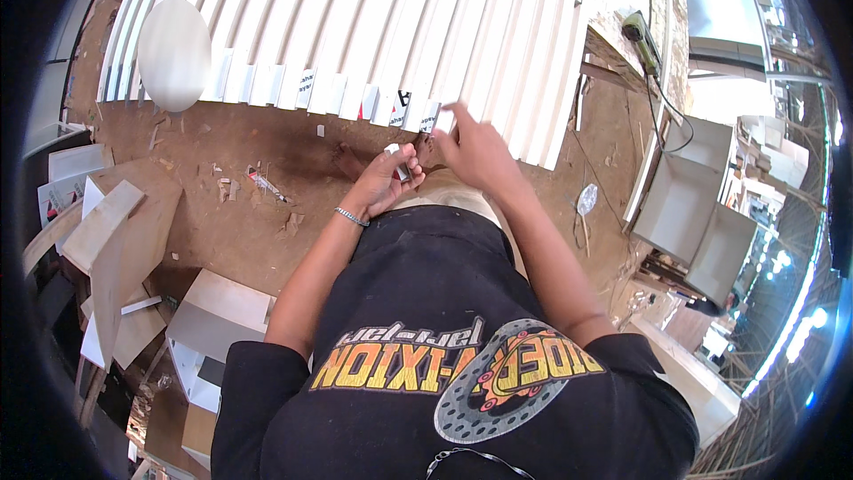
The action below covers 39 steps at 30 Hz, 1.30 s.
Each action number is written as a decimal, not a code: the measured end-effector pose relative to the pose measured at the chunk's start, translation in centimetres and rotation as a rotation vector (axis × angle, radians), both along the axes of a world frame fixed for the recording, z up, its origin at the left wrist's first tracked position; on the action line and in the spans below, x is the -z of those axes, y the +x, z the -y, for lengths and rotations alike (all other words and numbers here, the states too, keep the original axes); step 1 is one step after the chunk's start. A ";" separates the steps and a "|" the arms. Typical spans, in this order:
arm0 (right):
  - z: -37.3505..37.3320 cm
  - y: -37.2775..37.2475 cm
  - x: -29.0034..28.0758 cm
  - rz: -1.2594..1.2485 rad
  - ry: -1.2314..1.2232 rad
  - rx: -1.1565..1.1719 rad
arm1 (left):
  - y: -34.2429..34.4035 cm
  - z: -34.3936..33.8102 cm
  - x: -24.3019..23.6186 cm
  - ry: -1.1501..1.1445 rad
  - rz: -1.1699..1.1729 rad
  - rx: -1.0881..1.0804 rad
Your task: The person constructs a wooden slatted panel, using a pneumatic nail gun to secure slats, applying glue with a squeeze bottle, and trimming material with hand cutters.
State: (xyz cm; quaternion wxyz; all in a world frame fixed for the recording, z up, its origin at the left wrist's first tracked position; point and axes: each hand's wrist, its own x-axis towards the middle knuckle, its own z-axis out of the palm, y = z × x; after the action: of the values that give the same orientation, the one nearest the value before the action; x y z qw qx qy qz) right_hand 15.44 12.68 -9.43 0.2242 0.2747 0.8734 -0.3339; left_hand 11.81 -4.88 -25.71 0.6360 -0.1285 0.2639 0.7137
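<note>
Left hand (388, 180) is gripping a small white piece (396, 158) just short of the white strips' (355, 27) near ends. Strips are running lengthwise away from both hands. Right hand (475, 151), nearer, is extending 1 finger over them; contact can't tell.

Brown floor (222, 222), perhaps earthen

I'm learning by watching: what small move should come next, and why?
Perhaps raise the left hand and its small white piece toward the strip ends. The piece is gripped just short of those ends, while the right hand is right by them, though blur hides whether it touches.
</note>
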 end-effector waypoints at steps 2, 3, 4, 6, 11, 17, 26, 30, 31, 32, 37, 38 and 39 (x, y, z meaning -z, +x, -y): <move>-1.0 -2.1 1.4 -0.074 0.195 0.009 | -0.2 -0.5 -0.6 -0.012 0.091 -0.052; -1.0 -2.4 2.6 -0.071 0.208 -0.005 | -0.4 -0.9 -1.1 -0.006 0.136 -0.069; -0.8 -2.7 3.9 -0.070 0.223 -0.026 | -0.8 -1.2 -1.2 0.004 0.180 -0.091; -0.3 -2.6 5.5 -0.089 0.247 -0.038 | -1.0 -1.7 -0.7 0.089 0.165 -0.123; 1.0 -1.5 6.6 -0.115 0.226 0.021 | -0.6 -2.9 -3.3 0.095 0.103 -0.218; 4.6 2.4 7.7 -0.194 0.148 -0.074 | 1.5 -2.7 0.0 0.011 0.186 -0.155; 3.2 -5.5 2.2 -0.091 0.229 -0.039 | 0.7 0.1 1.4 0.137 0.200 -0.178; 3.3 -5.9 5.5 -0.114 0.196 -0.021 | -0.5 -0.1 0.6 0.091 0.141 -0.259; 3.7 -5.6 5.8 -0.131 0.203 0.008 | -0.8 -0.3 -0.1 0.071 0.124 -0.268; 4.0 -5.3 6.0 -0.146 0.193 0.005 | -1.1 -0.6 -0.7 0.051 0.107 -0.276; 6.0 -2.8 7.4 -0.245 0.145 -0.031 | -0.1 -0.7 -0.5 -0.024 0.036 -0.223; 6.2 -2.2 7.3 -0.226 0.127 -0.041 | 0.1 -0.4 -1.0 0.013 0.031 -0.205; 6.8 -1.7 6.9 -0.206 0.104 -0.054 | 0.2 0.2 -1.0 0.047 0.025 -0.191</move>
State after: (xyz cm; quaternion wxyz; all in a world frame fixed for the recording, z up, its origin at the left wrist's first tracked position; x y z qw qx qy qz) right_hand 13.69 5.91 -16.36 0.1276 0.2263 0.9150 -0.3086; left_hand 11.97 -5.11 -24.75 0.5712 -0.1471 0.2258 0.7753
